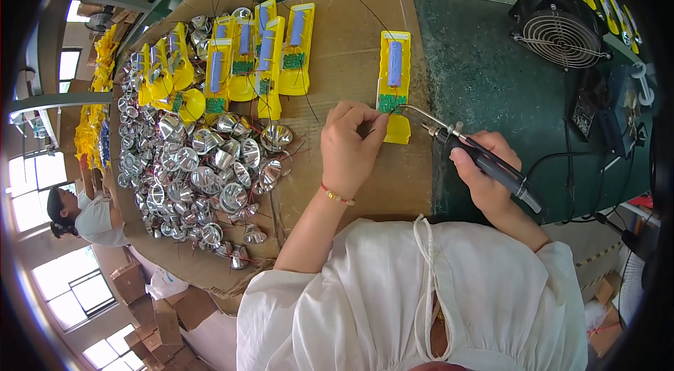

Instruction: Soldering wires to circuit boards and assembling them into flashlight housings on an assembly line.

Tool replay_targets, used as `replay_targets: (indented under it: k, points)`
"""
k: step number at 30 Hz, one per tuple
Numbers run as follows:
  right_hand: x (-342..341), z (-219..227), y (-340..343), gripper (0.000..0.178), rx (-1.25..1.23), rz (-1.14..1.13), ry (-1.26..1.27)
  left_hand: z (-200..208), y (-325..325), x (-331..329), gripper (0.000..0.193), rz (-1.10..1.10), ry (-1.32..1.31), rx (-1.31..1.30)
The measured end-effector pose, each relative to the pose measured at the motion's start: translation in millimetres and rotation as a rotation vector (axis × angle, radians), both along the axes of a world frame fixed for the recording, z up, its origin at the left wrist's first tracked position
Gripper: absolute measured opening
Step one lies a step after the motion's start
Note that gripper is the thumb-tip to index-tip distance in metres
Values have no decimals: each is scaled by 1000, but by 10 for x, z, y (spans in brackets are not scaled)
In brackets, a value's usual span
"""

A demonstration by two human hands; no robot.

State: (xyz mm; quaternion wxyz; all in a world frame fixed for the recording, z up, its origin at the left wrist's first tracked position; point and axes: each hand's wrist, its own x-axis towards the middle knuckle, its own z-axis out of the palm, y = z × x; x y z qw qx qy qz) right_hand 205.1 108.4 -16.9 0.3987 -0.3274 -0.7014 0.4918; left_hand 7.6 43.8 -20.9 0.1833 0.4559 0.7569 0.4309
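A yellow plastic housing (398, 134) lies lengthwise on the cardboard in front of me. It holds a blue cylindrical battery (394, 65) and, below that, a small green circuit board (390, 102). My left hand (349, 143) is at the board's lower left edge, thumb and forefinger pinched together. What is between those fingertips is too small to make out. My right hand (486, 190) grips a soldering iron (495, 166) with a black handle. Its bent metal tip reaches the board's right side, close to my left fingertips; whether it touches is unclear.
Left of my left arm spreads a heap of shiny reflector cups (203, 178) with wires. Several similar yellow housings (298, 55) lie at its far edge. A black fan with a wire guard (562, 37) stands far right. A person (98, 216) is beyond the left edge.
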Motion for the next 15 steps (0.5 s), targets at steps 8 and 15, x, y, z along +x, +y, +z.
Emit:
replay_targets:
  k: [8, 15]
  points:
    - [-50, -16, 33, 14, 7, -36, -10, 13, 23, 22, 7, 13, -10, -3]
    - [-29, 33, -60, 15, -321, -114, 104, -35, 13, 17, 8, 35, -31, -5]
